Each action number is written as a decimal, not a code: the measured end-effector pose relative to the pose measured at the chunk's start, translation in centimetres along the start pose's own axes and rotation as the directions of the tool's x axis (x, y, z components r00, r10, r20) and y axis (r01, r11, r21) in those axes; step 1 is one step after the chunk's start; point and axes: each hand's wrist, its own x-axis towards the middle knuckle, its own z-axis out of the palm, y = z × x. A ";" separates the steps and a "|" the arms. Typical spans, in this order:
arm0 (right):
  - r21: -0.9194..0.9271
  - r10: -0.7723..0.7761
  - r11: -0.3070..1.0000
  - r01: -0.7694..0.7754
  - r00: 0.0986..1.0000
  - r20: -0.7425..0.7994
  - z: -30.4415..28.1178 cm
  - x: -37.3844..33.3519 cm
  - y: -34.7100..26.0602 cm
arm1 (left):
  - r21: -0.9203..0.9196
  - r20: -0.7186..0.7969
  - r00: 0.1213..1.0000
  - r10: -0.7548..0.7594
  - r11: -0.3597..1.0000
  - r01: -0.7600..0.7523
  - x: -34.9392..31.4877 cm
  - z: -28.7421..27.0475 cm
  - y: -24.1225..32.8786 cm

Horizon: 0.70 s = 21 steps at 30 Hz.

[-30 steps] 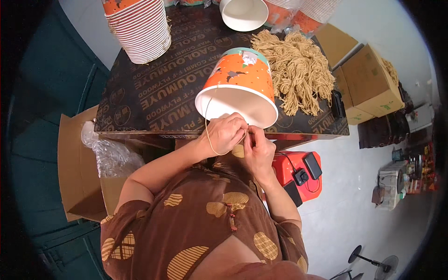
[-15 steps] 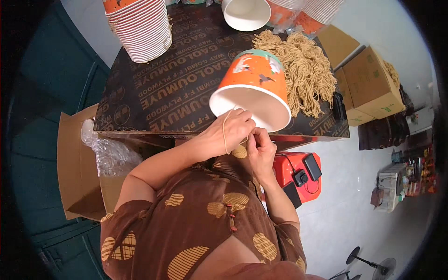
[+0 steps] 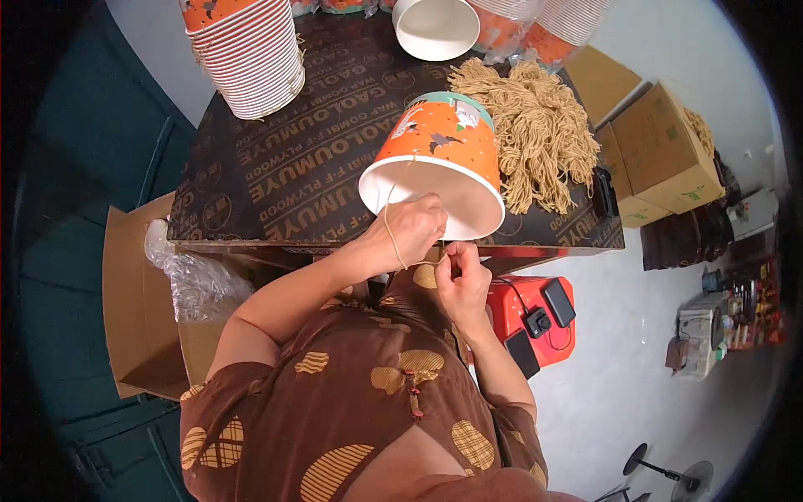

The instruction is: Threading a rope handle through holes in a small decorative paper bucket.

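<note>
Head view: orange paper bucket (image 3: 443, 140) on its side, at the near edge of the plywood table (image 3: 322, 171), mouth facing near.
Left hand (image 3: 414, 230): curled at the bucket's mouth; fingertips hidden, grip cannot be told.
Right hand (image 3: 464, 276): thumb and forefinger pinching tan cord (image 3: 391, 236).
Bucket handling: probably light, smooth, dentable; hold by the white rim (image 3: 365, 187).
Cord handling: probably soft, limp; pinch near the end.

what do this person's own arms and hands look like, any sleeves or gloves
Both the left hand and the right hand are bare, with no gloves; no watch shows at either wrist. The left sleeve and right sleeve are short and brown, leaving the forearms uncovered. Rounded yellowish patches, striped and checked, mark the left sleeve.
</note>
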 end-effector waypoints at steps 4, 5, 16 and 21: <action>-0.083 -0.116 0.990 0.116 0.993 -0.001 -0.3 -0.6 0.0 | 0.057 0.028 0.999 -0.020 0.998 0.019 0.0 0.0 -0.2; -0.129 -0.184 0.974 0.184 0.983 0.008 -0.5 -0.5 -0.2 | 0.066 0.018 1.000 -0.004 0.998 0.003 -0.1 0.1 -0.3; -0.271 -0.415 0.875 0.401 0.910 0.009 -0.9 0.9 -1.2 | 0.032 0.053 0.998 -0.017 0.999 0.015 -0.3 -0.4 0.1; -0.231 -0.379 0.901 0.368 0.925 -0.004 -0.7 1.1 -0.7 | -0.037 0.039 0.999 -0.033 0.999 0.035 -0.1 -0.5 0.0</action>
